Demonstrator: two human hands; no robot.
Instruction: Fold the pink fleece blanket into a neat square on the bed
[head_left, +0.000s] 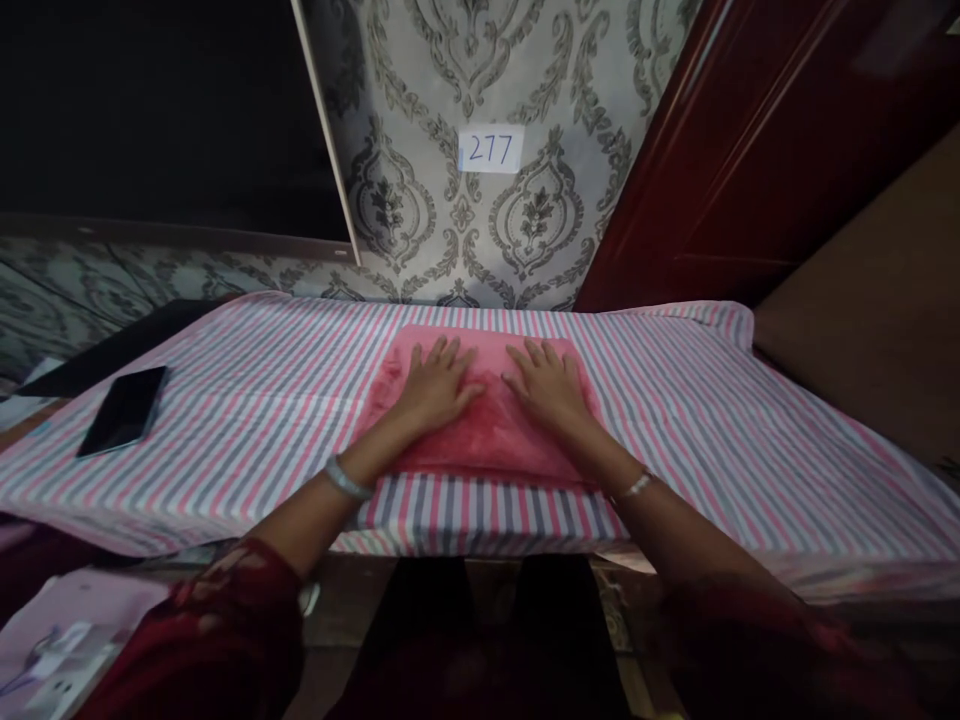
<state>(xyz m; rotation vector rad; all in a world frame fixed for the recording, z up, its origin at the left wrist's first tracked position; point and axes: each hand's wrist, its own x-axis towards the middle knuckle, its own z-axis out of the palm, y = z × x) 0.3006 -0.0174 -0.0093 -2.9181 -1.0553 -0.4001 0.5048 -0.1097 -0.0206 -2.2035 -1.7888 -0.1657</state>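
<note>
A folded pink-red cloth (487, 440) lies in the middle of a table covered by a pink, grey and white striped sheet (285, 390). My left hand (437, 382) rests flat on the cloth's left half, fingers stretched out and apart. My right hand (547, 383) lies flat on the right half, fingers also spread. Neither hand grips anything. Each wrist wears a bangle.
A dark phone (124, 410) lies on the sheet at the far left. A paper label reading 277 (490, 150) is stuck on the patterned wall behind. A dark red door (757, 150) stands at the right. Pale cloth or paper (67, 630) sits at the lower left.
</note>
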